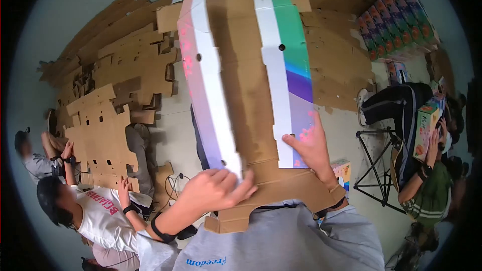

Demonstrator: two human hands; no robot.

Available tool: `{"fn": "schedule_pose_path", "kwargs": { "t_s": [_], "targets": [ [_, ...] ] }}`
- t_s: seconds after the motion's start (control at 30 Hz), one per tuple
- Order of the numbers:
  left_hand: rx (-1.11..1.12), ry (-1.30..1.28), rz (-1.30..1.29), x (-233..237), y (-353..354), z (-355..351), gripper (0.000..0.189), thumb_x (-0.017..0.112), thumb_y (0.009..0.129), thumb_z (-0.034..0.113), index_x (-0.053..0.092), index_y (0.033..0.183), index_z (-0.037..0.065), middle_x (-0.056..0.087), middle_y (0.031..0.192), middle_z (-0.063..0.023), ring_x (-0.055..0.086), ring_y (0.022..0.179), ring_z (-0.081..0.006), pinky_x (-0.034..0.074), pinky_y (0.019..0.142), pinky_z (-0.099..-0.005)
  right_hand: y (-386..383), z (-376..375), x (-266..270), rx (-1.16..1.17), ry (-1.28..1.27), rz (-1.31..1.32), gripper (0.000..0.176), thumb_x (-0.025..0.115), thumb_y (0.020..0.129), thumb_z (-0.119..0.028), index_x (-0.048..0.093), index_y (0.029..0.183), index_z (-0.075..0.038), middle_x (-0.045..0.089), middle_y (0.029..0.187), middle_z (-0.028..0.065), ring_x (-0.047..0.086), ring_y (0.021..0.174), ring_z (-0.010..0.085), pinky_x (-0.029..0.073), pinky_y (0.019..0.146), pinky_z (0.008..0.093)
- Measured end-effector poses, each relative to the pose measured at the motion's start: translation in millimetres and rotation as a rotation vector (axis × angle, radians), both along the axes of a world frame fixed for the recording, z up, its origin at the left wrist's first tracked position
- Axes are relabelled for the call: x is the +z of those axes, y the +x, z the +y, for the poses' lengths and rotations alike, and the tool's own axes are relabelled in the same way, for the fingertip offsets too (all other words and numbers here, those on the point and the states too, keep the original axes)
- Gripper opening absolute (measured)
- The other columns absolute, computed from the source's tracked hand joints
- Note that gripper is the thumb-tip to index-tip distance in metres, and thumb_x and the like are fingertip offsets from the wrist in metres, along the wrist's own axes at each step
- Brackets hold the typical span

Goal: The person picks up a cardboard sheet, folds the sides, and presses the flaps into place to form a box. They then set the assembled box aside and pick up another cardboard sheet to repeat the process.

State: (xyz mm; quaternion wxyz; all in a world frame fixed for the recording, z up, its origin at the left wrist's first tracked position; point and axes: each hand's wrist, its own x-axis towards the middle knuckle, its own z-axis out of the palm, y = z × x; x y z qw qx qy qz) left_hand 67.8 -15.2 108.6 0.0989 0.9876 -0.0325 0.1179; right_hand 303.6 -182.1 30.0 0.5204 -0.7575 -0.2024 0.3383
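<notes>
A partly folded cardboard box (246,85) stretches away from my lap, its plain brown inside facing up. Its two long sides stand raised, with white flaps and printed outer faces in pink, green and purple. My left hand (216,189) is closed with curled, slightly blurred fingers at the near end of the left white flap (213,95). On the other side, my right hand (312,146) grips the right side panel, thumb on the right white flap (275,85) and fingers behind the printed face. The brown end flap (281,190) lies against my shirt.
Flat brown cardboard sheets (130,65) cover the floor at left and behind. Finished printed boxes (396,22) stand in a row at back right. At left a person handles a cardboard blank (100,130). On the right, a person holds a printed box (427,130) beside a folding stool (376,170).
</notes>
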Motion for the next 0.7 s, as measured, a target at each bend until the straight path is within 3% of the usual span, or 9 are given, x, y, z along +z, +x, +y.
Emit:
{"fn": "schedule_pose_path", "kwargs": {
  "t_s": [0.2, 0.23, 0.33, 0.37, 0.5, 0.6, 0.63, 0.67, 0.7],
  "targets": [
    [-0.172, 0.163, 0.234, -49.3, 37.4, -8.8, 0.017, 0.065, 0.084, 0.016, 0.062, 0.098, 0.007, 0.055, 0.087, -0.0001, 0.062, 0.08, -0.0121, 0.049, 0.063, -0.0262, 5.1, -2.6, -22.1, 0.055, 0.068, -0.042, 0.089, 0.091, 0.08, -0.008, 0.04, 0.153, 0.001, 0.053, 0.143, 0.0155, 0.057, 0.128, 0.023, 0.049, 0.107, 0.0375],
    [-0.198, 0.091, 0.331, -34.5, 31.6, -3.4, 0.023, 0.064, 0.085, 0.012, 0.066, 0.107, 0.007, 0.065, 0.107, -0.0042, 0.066, 0.099, -0.0149, 0.055, 0.074, -0.0267, 4.1, -2.0, -20.3, 0.029, 0.11, 0.02, 0.089, 0.09, 0.08, -0.007, 0.04, 0.153, 0.001, 0.053, 0.143, 0.0155, 0.057, 0.129, 0.0232, 0.048, 0.109, 0.0376],
    [-0.165, 0.036, 0.181, -12.4, -1.0, 13.2, 0.046, 0.067, 0.082, 0.013, 0.066, 0.129, 0.009, 0.064, 0.137, -0.0083, 0.065, 0.124, -0.0221, 0.059, 0.094, -0.0328, 0.4, 1.8, -16.2, -0.049, 0.219, 0.161, 0.089, 0.089, 0.082, -0.006, 0.038, 0.154, 0.003, 0.054, 0.144, 0.0155, 0.056, 0.132, 0.0234, 0.046, 0.112, 0.0376],
    [-0.117, -0.022, 0.328, -6.8, -17.8, 14.3, 0.057, 0.068, 0.082, 0.011, 0.064, 0.139, 0.011, 0.052, 0.159, -0.0099, 0.055, 0.141, -0.028, 0.049, 0.115, -0.0416, -0.3, 1.3, -16.8, -0.058, 0.23, 0.174, 0.089, 0.088, 0.082, -0.006, 0.037, 0.154, 0.003, 0.055, 0.144, 0.0155, 0.055, 0.133, 0.0233, 0.046, 0.112, 0.0376],
    [0.005, -0.255, 0.604, 11.3, -43.0, 7.9, 0.058, 0.077, 0.082, 0.013, 0.066, 0.139, 0.011, 0.048, 0.164, -0.0085, 0.046, 0.149, -0.0279, 0.036, 0.124, -0.0515, 0.1, -0.9, -21.3, -0.029, 0.201, 0.128, 0.088, 0.087, 0.084, -0.006, 0.037, 0.155, 0.003, 0.055, 0.144, 0.015, 0.056, 0.133, 0.0225, 0.045, 0.113, 0.038],
    [0.085, -0.485, 0.236, -23.2, -46.0, -1.8, 0.051, 0.085, 0.079, 0.02, 0.072, 0.128, 0.012, 0.046, 0.164, -0.0081, 0.045, 0.148, -0.0307, 0.039, 0.118, -0.053, 1.0, 2.3, -11.7, -0.03, 0.237, 0.226, 0.087, 0.087, 0.083, -0.006, 0.037, 0.154, 0.004, 0.056, 0.144, 0.0142, 0.056, 0.132, 0.0211, 0.045, 0.113, 0.0372],
    [0.133, -0.531, 0.006, -35.0, -38.9, -4.7, 0.052, 0.092, 0.069, 0.019, 0.073, 0.117, 0.011, 0.06, 0.147, -0.0077, 0.046, 0.143, -0.0367, 0.04, 0.115, -0.0546, 3.1, 2.3, -12.3, -0.011, 0.264, 0.249, 0.086, 0.087, 0.083, -0.005, 0.038, 0.154, 0.003, 0.057, 0.142, 0.0133, 0.056, 0.13, 0.0205, 0.046, 0.112, 0.0367],
    [0.289, -0.565, -0.096, -34.6, -40.6, -9.4, 0.048, 0.098, 0.066, 0.028, 0.068, 0.099, 0.009, 0.058, 0.13, -0.0125, 0.046, 0.136, -0.0403, 0.04, 0.113, -0.0571, 5.0, -0.4, -14.1, 0.002, 0.289, 0.271, 0.085, 0.086, 0.083, -0.005, 0.039, 0.154, 0.003, 0.058, 0.14, 0.0123, 0.057, 0.129, 0.0198, 0.046, 0.111, 0.0361],
    [0.392, -0.595, -0.128, -37.1, -42.8, -9.3, 0.053, 0.099, 0.064, 0.03, 0.064, 0.097, 0.008, 0.052, 0.127, -0.0128, 0.045, 0.134, -0.0401, 0.039, 0.112, -0.0571, 5.6, -4.4, -15.6, 0.015, 0.305, 0.296, 0.084, 0.086, 0.083, -0.004, 0.041, 0.153, 0.003, 0.059, 0.138, 0.0113, 0.057, 0.128, 0.0192, 0.047, 0.11, 0.0356]
  ]
}}
